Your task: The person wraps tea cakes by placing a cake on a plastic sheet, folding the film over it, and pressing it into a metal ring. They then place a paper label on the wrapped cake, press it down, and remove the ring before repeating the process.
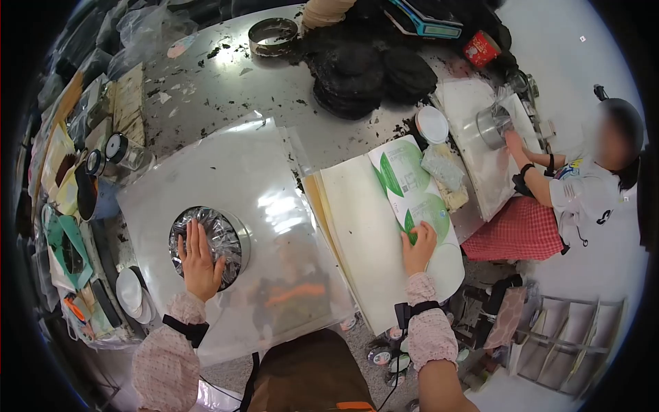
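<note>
My left hand (200,264) lies flat, fingers stretched, on crinkled clear plastic film over dark contents inside a round metal ring (243,240). The ring sits on a large clear plastic sheet (165,189) on the table. To the right, my right hand (419,248) rests on a white and green printed packaging sheet (412,185), its fingers a little bent and apart. That printed sheet lies over a stack of cream-coloured paper (350,233).
Black round flat cakes (350,82) are piled at the back beside another metal ring (273,38), a digital scale (429,27) and a red can (482,49). A white-lidded jar (432,125) stands right of centre. At the right, a co-worker's hand (513,141) touches a metal cylinder (491,129).
</note>
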A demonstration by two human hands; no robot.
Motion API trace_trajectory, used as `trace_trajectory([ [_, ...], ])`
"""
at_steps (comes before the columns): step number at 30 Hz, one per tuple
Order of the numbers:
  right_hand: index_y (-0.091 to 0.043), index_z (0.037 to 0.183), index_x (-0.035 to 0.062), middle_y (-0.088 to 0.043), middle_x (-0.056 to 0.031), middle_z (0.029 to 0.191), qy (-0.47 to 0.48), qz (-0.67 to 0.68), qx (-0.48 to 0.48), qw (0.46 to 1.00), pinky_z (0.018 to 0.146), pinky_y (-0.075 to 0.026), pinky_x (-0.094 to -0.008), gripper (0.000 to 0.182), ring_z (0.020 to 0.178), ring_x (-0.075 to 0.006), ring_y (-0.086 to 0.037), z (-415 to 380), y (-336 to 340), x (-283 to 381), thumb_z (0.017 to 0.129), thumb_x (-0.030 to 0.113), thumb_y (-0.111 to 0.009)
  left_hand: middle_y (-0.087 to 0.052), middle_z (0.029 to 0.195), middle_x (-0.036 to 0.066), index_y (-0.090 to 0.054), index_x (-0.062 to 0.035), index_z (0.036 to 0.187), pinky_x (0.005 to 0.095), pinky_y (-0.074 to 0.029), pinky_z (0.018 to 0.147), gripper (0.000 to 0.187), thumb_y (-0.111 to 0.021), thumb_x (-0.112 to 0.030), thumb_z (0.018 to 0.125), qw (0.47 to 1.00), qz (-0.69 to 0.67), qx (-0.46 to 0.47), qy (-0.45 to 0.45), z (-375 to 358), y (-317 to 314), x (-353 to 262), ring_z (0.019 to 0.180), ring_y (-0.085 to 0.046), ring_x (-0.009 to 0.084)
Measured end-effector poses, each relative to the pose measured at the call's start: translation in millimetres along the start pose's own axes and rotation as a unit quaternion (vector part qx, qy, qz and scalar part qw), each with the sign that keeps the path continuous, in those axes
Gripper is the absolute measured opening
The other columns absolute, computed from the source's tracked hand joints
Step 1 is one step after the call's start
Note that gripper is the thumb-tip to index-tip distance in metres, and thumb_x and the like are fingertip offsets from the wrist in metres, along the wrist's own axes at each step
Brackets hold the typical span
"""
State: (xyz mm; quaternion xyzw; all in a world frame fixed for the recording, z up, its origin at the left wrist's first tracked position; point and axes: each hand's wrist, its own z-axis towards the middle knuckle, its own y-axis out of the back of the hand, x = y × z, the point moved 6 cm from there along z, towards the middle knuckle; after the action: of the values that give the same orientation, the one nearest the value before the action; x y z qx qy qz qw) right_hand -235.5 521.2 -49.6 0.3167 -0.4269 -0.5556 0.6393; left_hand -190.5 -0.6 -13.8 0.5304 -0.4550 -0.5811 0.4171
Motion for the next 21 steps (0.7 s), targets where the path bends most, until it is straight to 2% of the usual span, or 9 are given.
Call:
trace_trajectory([
  [4,-0.056,0.086,0.0053,-0.062,-0.0095,0.091,-0.191,0.253,0.042,0.948,0.076,-0.047,-0.0326,0.017,0.088,-0.0218,-0.058,-11,-33,-77,0.086,0.009,-0.072,-0.019,0.160,0.025,-0.021,0.0078,0.151,0.0551,-0.008,0.120,0.081,-0.058,-0.029,0.089,1.000,-0.007,0.009,0.012,-4,1,2,0.150,-0.016,0.0388],
  [7,-0.063,0.094,0.0004,-0.064,-0.0069,0.092,-0.293,0.219,-0.151,0.918,0.073,-0.048,-0.0300,0.017,0.079,-0.0149,-0.057,-6,14,-210,0.086,0.012,-0.073,-0.020,0.160,0.024,-0.022,0.0080,0.151,0.0542,-0.008,0.120,0.084,-0.061,-0.033,0.088,1.000,-0.015,0.010,0.018,-1,4,1,0.150,-0.016,0.0381],
  [8,-0.066,0.104,-0.0031,-0.067,-0.0103,0.096,-0.380,0.187,-0.104,0.900,0.076,-0.050,-0.0331,0.028,0.082,-0.0183,-0.060,-16,33,-288,0.086,0.017,-0.073,-0.020,0.160,0.024,-0.023,0.0078,0.151,0.0543,-0.008,0.120,0.085,-0.062,-0.035,0.088,0.999,-0.021,0.025,0.020,-2,4,1,0.150,-0.016,0.0378],
  [12,-0.063,0.111,-0.0065,-0.070,-0.0171,0.102,-0.450,0.150,-0.231,0.849,0.079,-0.055,-0.0388,0.045,0.090,-0.0254,-0.064,-24,145,-310,0.085,0.027,-0.076,-0.021,0.161,0.022,-0.024,0.0065,0.151,0.0533,-0.007,0.120,0.093,-0.061,-0.050,0.088,0.999,-0.034,0.027,0.033,-2,4,6,0.150,-0.015,0.0367],
  [16,-0.061,0.112,-0.0052,-0.065,-0.0144,0.109,-0.322,0.420,-0.229,0.817,0.063,-0.059,-0.0403,0.033,0.090,-0.0260,-0.064,43,59,-159,0.097,0.025,-0.058,-0.019,0.162,0.019,-0.030,-0.0020,0.152,0.0598,-0.005,0.118,0.089,-0.053,-0.062,0.091,0.998,0.020,0.007,0.054,-8,6,5,0.151,-0.012,0.0347],
  [18,-0.049,0.131,-0.0055,-0.053,-0.0195,0.132,-0.108,0.370,0.036,0.922,0.096,-0.044,-0.0387,0.050,0.119,-0.0281,-0.052,44,-8,50,0.089,0.016,-0.066,-0.017,0.162,0.020,-0.029,-0.0033,0.153,0.0642,-0.004,0.116,0.086,-0.053,-0.059,0.091,0.998,0.012,0.011,0.053,-9,3,7,0.151,-0.011,0.0356],
  [19,-0.043,0.141,-0.0057,-0.047,-0.0220,0.143,0.016,0.356,0.140,0.924,0.112,-0.036,-0.0378,0.064,0.133,-0.0291,-0.046,36,-38,160,0.085,0.012,-0.070,-0.017,0.162,0.020,-0.031,-0.0041,0.152,0.0639,-0.005,0.116,0.084,-0.052,-0.058,0.092,0.998,0.012,0.017,0.054,-9,3,7,0.151,-0.011,0.0351],
  [20,-0.038,0.147,-0.0001,-0.044,-0.0248,0.145,0.143,0.357,0.196,0.902,0.106,-0.044,-0.0385,0.076,0.133,-0.0337,-0.048,19,-29,258,0.083,0.023,-0.072,-0.018,0.162,0.019,-0.032,-0.0049,0.152,0.0637,-0.006,0.117,0.082,-0.051,-0.058,0.093,0.998,0.015,0.019,0.055,-6,3,7,0.151,-0.012,0.0346],
  [21,-0.035,0.149,-0.0008,-0.032,-0.0264,0.155,0.309,0.283,0.280,0.864,0.114,-0.034,-0.0426,0.089,0.145,-0.0374,-0.033,8,-20,324,0.079,0.035,-0.076,-0.017,0.162,0.019,-0.031,-0.0057,0.153,0.0638,-0.006,0.117,0.080,-0.051,-0.055,0.094,0.998,0.001,0.030,0.062,-5,2,9,0.151,-0.013,0.0356],
])
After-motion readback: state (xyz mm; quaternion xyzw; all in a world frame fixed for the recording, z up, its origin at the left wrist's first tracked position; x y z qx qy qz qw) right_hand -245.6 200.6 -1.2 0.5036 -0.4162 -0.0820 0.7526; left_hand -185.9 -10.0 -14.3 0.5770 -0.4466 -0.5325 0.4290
